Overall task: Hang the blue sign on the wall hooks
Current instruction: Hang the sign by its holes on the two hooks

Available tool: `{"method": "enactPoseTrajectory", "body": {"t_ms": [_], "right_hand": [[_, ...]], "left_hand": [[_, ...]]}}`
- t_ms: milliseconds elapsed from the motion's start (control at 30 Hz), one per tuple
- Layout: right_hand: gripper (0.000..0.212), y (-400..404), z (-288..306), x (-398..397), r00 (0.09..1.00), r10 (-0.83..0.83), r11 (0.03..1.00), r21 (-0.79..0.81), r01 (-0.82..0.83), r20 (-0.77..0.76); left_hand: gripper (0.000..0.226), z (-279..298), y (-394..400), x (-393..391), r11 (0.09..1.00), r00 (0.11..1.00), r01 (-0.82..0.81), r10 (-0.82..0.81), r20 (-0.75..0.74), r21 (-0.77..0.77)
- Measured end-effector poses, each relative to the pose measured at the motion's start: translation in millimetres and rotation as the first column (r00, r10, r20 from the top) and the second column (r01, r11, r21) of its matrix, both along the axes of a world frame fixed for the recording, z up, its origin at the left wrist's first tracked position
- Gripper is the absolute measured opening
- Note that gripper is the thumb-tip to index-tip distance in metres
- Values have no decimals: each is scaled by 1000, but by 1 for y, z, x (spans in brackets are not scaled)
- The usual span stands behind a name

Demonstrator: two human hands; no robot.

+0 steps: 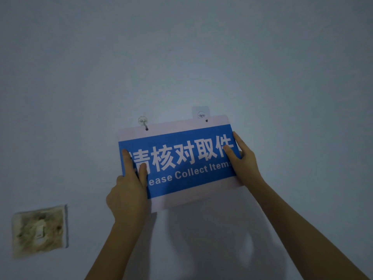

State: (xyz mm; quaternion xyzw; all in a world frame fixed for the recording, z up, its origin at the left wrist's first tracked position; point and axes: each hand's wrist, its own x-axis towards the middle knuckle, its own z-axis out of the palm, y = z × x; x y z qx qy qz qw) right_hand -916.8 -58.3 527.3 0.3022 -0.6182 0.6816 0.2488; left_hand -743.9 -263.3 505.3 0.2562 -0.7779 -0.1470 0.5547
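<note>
The blue sign [181, 164], white-bordered with white Chinese characters and "Please Collect Items", is held flat against the wall, tilted up to the right. My left hand [129, 190] grips its lower left edge, fingers over the face. My right hand [242, 158] grips its right edge. Two clear adhesive hooks are on the wall: the left hook [143, 120] meets the sign's left hole, and the right hook [200, 113] sits just above the right hole, partly overlapped by the sign's top edge. Whether either hook passes through its hole cannot be told.
A dirty, stained wall switch plate [40, 230] is set in the wall at the lower left. The rest of the view is plain pale wall, dimly lit, with my arms' shadow below the sign.
</note>
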Motion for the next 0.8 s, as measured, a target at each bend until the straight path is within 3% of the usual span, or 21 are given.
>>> {"method": "enactPoseTrajectory", "body": {"t_ms": [400, 667, 800], "right_hand": [[58, -28, -22, 6, 994, -86, 996, -14, 85, -72], [58, -35, -37, 10, 930, -357, 927, 93, 364, -87], [66, -35, -48, 6, 888, -436, 870, 187, 457, -145]], "left_hand": [[63, 7, -13, 9, 999, 997, -38, 36, 61, 23], [61, 4, -12, 7, 999, 998, -12, 10, 54, 44], [55, -1, -19, 3, 943, 964, -230, 255, 78, -242]]}}
